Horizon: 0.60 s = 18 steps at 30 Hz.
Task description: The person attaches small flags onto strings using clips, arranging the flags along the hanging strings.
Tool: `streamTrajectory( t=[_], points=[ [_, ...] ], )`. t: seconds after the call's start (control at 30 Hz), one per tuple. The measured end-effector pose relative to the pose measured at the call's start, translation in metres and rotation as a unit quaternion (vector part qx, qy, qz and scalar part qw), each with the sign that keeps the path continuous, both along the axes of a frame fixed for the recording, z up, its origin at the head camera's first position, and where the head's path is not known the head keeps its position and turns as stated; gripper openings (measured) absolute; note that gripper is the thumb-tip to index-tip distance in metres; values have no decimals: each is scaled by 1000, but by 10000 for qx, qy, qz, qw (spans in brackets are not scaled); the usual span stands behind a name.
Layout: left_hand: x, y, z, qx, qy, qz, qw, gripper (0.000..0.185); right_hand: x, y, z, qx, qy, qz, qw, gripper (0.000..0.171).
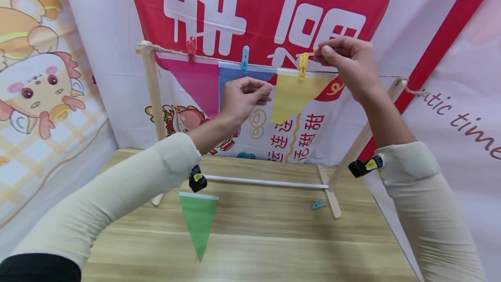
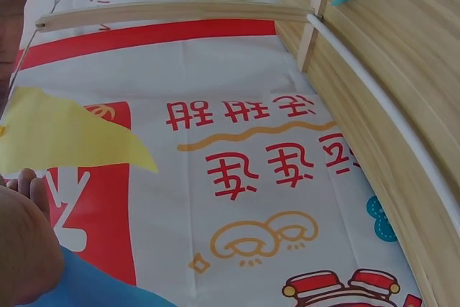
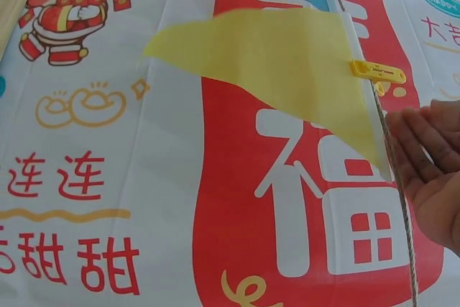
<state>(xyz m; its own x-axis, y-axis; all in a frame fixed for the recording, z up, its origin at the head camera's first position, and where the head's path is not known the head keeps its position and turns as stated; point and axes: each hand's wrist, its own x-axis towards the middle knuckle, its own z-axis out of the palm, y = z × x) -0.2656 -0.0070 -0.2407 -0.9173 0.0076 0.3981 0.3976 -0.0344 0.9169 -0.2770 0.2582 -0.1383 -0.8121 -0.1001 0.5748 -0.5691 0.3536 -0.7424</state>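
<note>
A green flag (image 1: 198, 221) lies flat on the near part of the desk (image 1: 274, 247), with its point toward the camera. A small blue peg (image 1: 318, 205) lies on the desk further right, beside the foot of the wooden frame (image 1: 153, 95).

A string (image 1: 391, 76) runs across the top of the frame. Three flags hang from it. The pink flag (image 1: 195, 82) is on the left with a red peg (image 1: 191, 49). The blue flag (image 1: 231, 77) is in the middle with a light blue peg (image 1: 245, 58). The yellow flag (image 1: 291, 95) is on the right with a yellow peg (image 1: 303, 65).

The right hand (image 1: 346, 66) is up at the string, just right of the yellow peg. Its fingers are together and look like they pinch the string near the top corner of the yellow flag. The left hand (image 1: 244, 97) is in front of the blue flag, just left of the yellow one. Its fingers are curled, but I cannot tell if they hold anything.

The yellow flag looks thin, light and floppy, like paper or cloth. It could crease or tear, so it is best held softly by its white top edge, near the peg. The string looks rough, so it should not slip much.
</note>
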Motion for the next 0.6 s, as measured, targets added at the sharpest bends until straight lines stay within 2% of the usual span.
streamTrajectory(
  t=[0.17, 0.3, 0.43, 0.6],
  points=[
    [-1, -7, -5, 23, -14, -11, 10000, 22, 2, 2, -2, -760, 92, 599, 9953, 32],
    [0, -11, -10, 68, -6, -55, 10000, 21, 3, 3, -4, -1109, 149, 1017, 9885, 31],
    [2, -15, -13, 147, -18, -188, 9997, 21, 4, 5, -7, -1253, 237, 1352, 9826, 29],
    [2, -19, -17, 240, -39, -403, 9989, 21, 5, 7, -12, -1186, 328, 1477, 9813, 30]
  ],
)
